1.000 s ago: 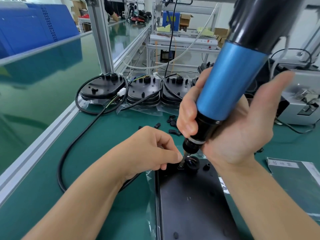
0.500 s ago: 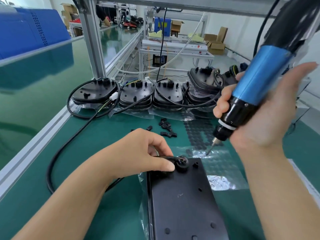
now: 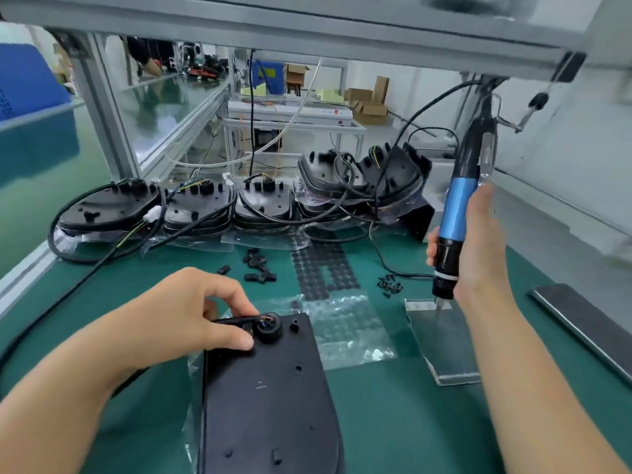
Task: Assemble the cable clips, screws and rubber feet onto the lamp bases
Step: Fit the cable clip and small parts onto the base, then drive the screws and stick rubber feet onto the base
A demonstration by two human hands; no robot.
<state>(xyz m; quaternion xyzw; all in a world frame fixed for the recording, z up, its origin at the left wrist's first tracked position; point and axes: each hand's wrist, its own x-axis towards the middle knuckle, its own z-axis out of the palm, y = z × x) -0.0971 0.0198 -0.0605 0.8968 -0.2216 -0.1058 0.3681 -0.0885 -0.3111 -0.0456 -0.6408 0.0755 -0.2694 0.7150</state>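
A black lamp base (image 3: pixel 270 398) lies upside down in front of me on the green mat. My left hand (image 3: pixel 191 313) rests on its far left corner, thumb pressing the black cable (image 3: pixel 236 319) where it enters the round grommet (image 3: pixel 269 326). My right hand (image 3: pixel 475 248) grips a blue and black electric screwdriver (image 3: pixel 453 227), held upright to the right, its bit just above a shiny metal plate (image 3: pixel 444 350). Loose black cable clips (image 3: pixel 258 266), a sheet of rubber feet (image 3: pixel 321 268) and a small pile of screws (image 3: pixel 390 285) lie beyond the base.
Stacks of black lamp bases (image 3: pixel 260 203) with coiled cables line the back of the bench. An aluminium frame post (image 3: pixel 102 118) stands at the back left. A flat grey bar (image 3: pixel 588 330) lies at the right. Clear plastic film (image 3: pixel 349 333) lies next to the base.
My right hand has carried the screwdriver away from the grommet, to the right and over the metal plate. My left hand stays on the cable at the base's corner.
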